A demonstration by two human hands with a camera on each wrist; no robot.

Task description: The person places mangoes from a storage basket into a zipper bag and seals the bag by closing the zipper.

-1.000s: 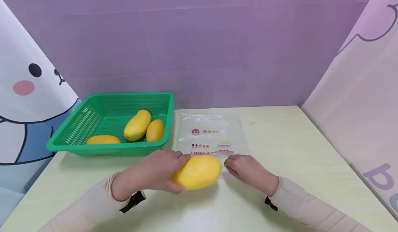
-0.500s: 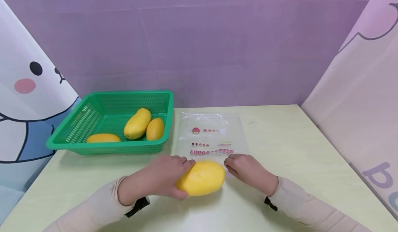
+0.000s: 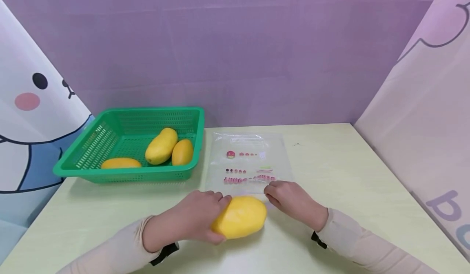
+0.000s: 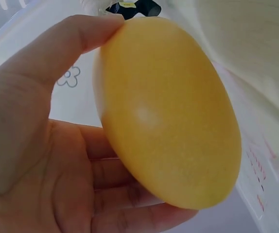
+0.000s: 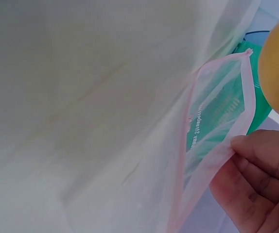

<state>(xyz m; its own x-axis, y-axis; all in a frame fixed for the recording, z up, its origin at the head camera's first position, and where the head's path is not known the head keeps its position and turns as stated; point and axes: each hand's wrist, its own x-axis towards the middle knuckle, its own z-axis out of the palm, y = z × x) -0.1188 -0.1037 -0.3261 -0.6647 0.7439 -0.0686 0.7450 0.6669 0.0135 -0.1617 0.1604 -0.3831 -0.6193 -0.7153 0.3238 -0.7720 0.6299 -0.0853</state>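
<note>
My left hand (image 3: 196,217) grips a yellow mango (image 3: 240,217) at its left end, close over the front part of the table. In the left wrist view the thumb lies on one side of the mango (image 4: 171,116) and the fingers curl under the other. To the right, my right hand (image 3: 291,203) pinches the near edge of a clear plastic bag (image 3: 249,163) printed with pink figures. Seen from the right wrist, thumb and fingers hold the bag's pink-edged mouth (image 5: 222,151), which gapes apart. The held mango overlaps the bag's near edge in the head view.
A green plastic basket (image 3: 128,175) stands on the table (image 3: 330,159) to the left of the bag. Inside it lie three mangoes, one (image 3: 121,163) by the near wall and two toward the right. A purple cloth wall (image 3: 235,53) closes off the back.
My left hand has brought the mango toward the front edge and slightly right, so it covers less of the bag. The right hand keeps its pinch on the bag in the same place.
</note>
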